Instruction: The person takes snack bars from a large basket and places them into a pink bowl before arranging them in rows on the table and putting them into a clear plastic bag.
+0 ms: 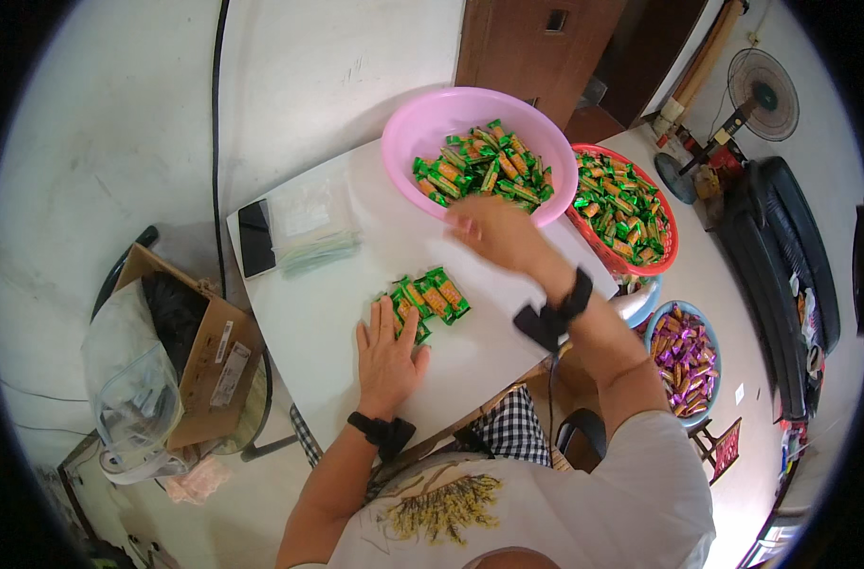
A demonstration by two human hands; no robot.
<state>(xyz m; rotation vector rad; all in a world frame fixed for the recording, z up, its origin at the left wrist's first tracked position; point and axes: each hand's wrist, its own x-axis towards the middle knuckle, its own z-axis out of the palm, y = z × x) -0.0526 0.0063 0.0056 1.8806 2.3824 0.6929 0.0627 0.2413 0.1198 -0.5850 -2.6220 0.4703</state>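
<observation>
Several small snack bars in green and orange wrappers (442, 295) lie side by side on the white table. My left hand (389, 363) rests flat at their left end, fingers apart, its fingertips touching and partly covering the wrappers. Over the near rim of a pink plastic basin (409, 128) is my right hand (499, 231), blurred and with its fingers curled. Whether it holds anything cannot be made out. Inside the basin is a loose pile of the same wrapped bars (485, 167). Both wrists wear black bands.
A phone (256, 238) and a stack of clear plastic bags (318, 227) lie at the table's left. Beyond its right edge stand a red basket (672, 235) of green packets and a blue basin (718, 366) of purple ones. An open carton (218, 370) stands left, a fan (762, 96) far right.
</observation>
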